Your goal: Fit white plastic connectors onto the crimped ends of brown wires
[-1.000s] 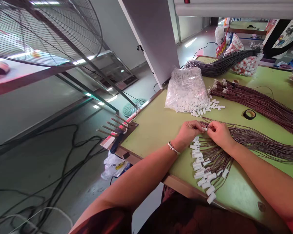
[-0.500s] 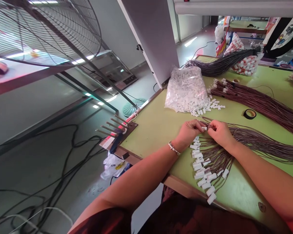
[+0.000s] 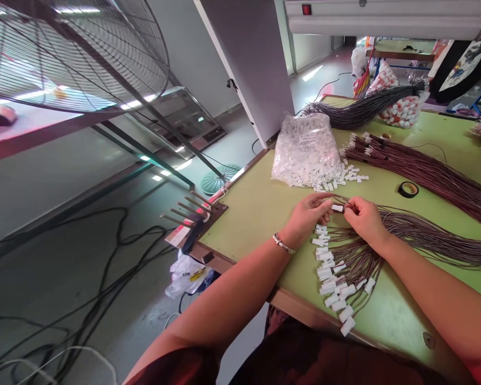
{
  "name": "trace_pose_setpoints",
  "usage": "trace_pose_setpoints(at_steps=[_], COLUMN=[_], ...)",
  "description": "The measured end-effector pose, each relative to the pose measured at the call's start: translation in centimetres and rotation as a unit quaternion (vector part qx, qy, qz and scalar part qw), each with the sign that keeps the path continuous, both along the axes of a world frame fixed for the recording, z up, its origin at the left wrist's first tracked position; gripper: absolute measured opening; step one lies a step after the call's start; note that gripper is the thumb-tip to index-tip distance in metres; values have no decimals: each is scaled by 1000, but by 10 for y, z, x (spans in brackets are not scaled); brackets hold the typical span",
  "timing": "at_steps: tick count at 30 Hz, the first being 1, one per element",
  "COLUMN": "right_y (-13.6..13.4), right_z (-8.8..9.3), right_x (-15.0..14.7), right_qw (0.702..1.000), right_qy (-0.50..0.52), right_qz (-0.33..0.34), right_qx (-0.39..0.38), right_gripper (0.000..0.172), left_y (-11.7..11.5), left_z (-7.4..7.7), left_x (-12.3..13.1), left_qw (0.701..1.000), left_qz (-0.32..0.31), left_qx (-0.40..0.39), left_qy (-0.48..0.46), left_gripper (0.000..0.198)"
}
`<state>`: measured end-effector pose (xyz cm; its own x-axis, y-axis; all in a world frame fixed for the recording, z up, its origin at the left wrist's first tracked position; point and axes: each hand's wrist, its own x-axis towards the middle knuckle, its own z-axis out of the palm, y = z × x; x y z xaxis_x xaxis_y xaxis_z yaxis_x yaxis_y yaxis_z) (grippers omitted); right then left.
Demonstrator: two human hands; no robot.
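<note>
A small white plastic connector housing [image 3: 337, 208] sits between my two hands above the green table. The fingers of my left hand [image 3: 309, 214] are closed, with their tips at the housing's left end. At its right end, my right hand [image 3: 363, 218] pinches the brown wire that leads into it; the wire itself is mostly hidden by the fingers. Below the hands fans out a bundle of brown wires [image 3: 417, 230], many ending in white connector housings [image 3: 326, 272]. Just beyond my left hand, loose white housings [image 3: 350, 174] spill from a clear plastic bag [image 3: 302, 147].
A roll of black tape [image 3: 408, 189] lies right of my hands. Behind it are dark red wire bundles [image 3: 417, 166] and black wires [image 3: 361, 109] over a bag of orange-and-white parts [image 3: 403, 109]. A pegged rack [image 3: 208, 214] is fixed at the left table edge. A fan [image 3: 76, 59] stands at upper left.
My hands have moved slightly apart, and more of the white connector housing shows between them. The left fingers have shifted a little left. The wires and bags on the table stay put.
</note>
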<state>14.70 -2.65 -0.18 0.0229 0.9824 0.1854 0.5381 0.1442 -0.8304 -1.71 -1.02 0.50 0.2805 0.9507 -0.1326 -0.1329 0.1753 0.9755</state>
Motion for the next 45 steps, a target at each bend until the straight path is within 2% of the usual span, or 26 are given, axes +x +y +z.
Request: trace_pose_setpoints(at_steps=[5, 12, 17, 26, 33, 45], right_y=[-3, 0, 3, 2, 5, 0], right_z=[-1, 5, 8, 2, 4, 9], right_x=[-3, -3, 0, -2, 6, 0], right_qw=[999, 993, 986, 997, 986, 991], right_qy=[-38, 69, 99, 24, 119, 111], right_qz=[11, 42, 58, 34, 44, 36], right_qx=[34, -89, -122, -68, -110, -68], right_gripper=[8, 12, 14, 10, 13, 14], left_y=[1, 3, 3, -1, 4, 3], left_z=[1, -5, -6, -7, -3, 0], left_x=[2, 3, 3, 9, -8, -11], left_qw=[998, 999, 999, 998, 1000, 998], left_qz=[-55, -45, -47, -40, -6, -50], left_qx=[-36, -8, 3, 26, -3, -9], left_qy=[24, -1, -1, 44, 20, 37], left_gripper=[24, 21, 22, 20, 27, 33])
